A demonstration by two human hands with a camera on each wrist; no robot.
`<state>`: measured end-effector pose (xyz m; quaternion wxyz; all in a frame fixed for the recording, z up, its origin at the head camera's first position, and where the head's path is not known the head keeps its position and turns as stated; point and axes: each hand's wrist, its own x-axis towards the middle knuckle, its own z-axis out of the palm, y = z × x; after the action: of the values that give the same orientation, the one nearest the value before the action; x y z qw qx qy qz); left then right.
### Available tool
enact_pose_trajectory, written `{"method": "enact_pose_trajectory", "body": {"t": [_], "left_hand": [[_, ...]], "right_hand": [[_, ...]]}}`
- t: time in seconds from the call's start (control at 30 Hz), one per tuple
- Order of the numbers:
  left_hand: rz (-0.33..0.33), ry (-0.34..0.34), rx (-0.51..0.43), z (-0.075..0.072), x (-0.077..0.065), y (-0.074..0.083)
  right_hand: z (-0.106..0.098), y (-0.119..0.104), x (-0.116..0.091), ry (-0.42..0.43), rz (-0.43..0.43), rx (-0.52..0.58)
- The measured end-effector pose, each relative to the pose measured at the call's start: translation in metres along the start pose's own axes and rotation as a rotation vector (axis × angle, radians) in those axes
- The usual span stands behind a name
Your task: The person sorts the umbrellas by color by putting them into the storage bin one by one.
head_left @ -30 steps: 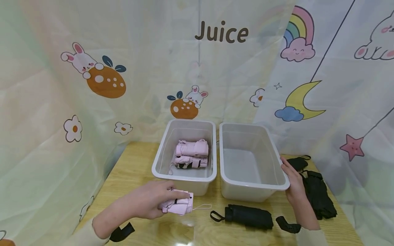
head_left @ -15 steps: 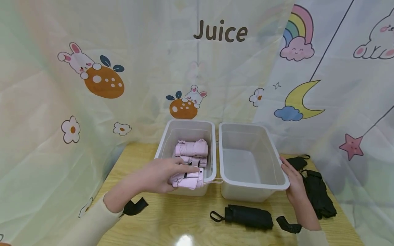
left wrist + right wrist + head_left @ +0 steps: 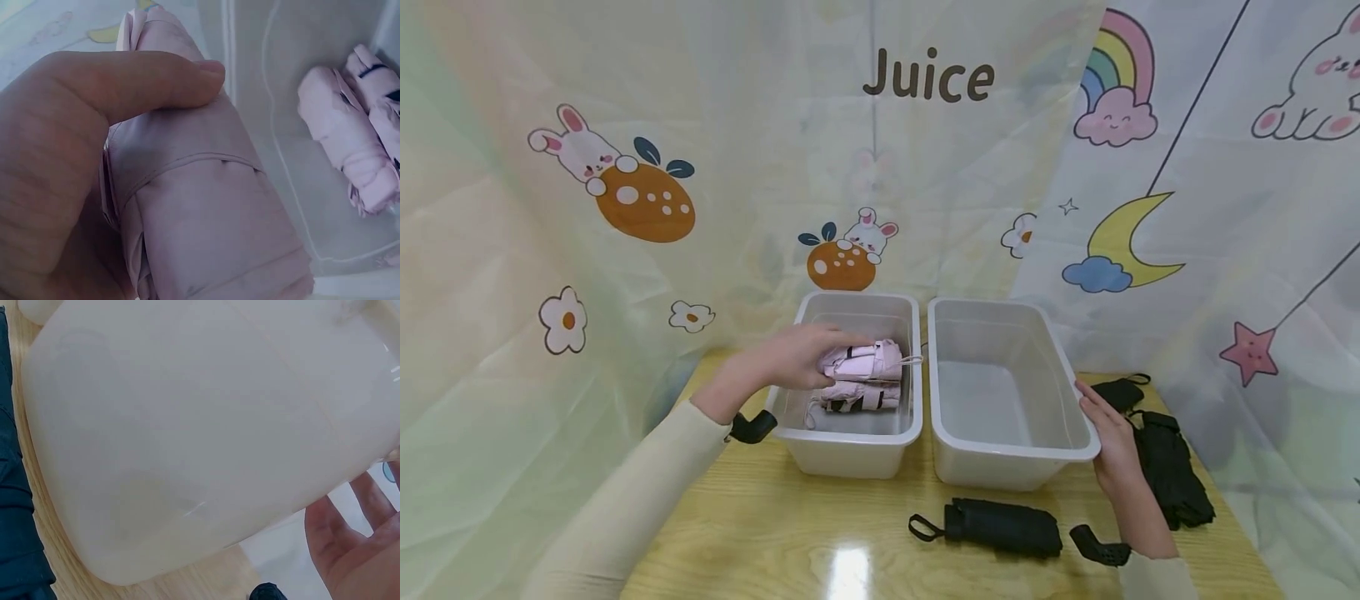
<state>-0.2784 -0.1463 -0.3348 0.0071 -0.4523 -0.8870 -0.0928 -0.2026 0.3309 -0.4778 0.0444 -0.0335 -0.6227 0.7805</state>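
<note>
My left hand (image 3: 797,357) grips a pink folded umbrella (image 3: 880,360), its thumb pressed across the fabric in the left wrist view. The umbrella is over the inside of the left bin (image 3: 850,454), and its thin cord loop points right. Beneath it, other pink folded umbrellas (image 3: 347,140) lie on the bin floor; the held one partly hides them in the head view. My right hand (image 3: 1116,446) rests against the outer right side of the right bin (image 3: 1000,471), near its rim, with fingers mostly straight in the right wrist view.
A black folded umbrella (image 3: 1000,527) with a wrist loop lies in front of the right bin. More black folded umbrellas (image 3: 1172,471) lie to the right, beyond my right hand. A printed curtain (image 3: 737,208) closes off the back and sides of the wooden table (image 3: 760,533).
My left hand has carried the pink folded umbrella from in front of the left bin, up over its front rim, to above its inside. My right hand has stayed at the right bin.
</note>
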Motion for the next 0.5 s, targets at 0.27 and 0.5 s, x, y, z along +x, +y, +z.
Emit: {"method": "enact_pose_trajectory", "body": {"t": [0.27,0.5], "left_hand": [[-0.011,-0.065,0.053,0.009,0.033,-0.034],[-0.022,-0.118,0.064,0.024,0.063,-0.054]], "right_hand": [[-0.003,0.002,0.001,-0.023,-0.003,0.027],[-0.004,0.002,0.003,-0.029,-0.001,0.044]]}}
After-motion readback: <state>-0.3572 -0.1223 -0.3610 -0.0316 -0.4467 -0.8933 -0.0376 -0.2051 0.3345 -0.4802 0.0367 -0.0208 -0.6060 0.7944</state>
